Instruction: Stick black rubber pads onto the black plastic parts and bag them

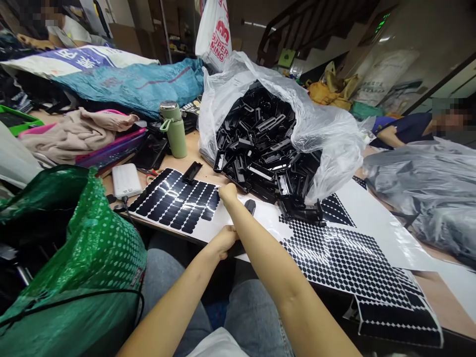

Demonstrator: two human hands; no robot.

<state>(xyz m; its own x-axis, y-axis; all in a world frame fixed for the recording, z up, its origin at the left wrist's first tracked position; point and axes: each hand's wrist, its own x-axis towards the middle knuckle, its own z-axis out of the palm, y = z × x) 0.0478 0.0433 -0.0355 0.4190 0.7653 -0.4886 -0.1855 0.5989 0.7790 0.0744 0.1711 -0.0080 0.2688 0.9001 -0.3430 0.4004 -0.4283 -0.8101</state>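
My right hand (227, 192) is at the right end of a sheet of long black oval stickers (174, 201), its fingers bent together; what they pinch is too small to make out. Close to the table's front edge, my left hand (225, 240) is closed on something dark, mostly hidden behind the hand and the right forearm. A small dark rounded piece (250, 206) lies on white backing just right of my right forearm. One black plastic part (192, 172) rests at the top of the oval sheet. Many similar black parts (260, 144) fill a clear plastic bag (211, 119) behind my hands.
A sheet of round black stickers (334, 253) lies to the right. On the left are a white power bank (126, 180) with a cable, a green bottle (174, 131) and a green bag (111, 238). Grey plastic (427, 188) covers the far right. Other people sit at both sides.
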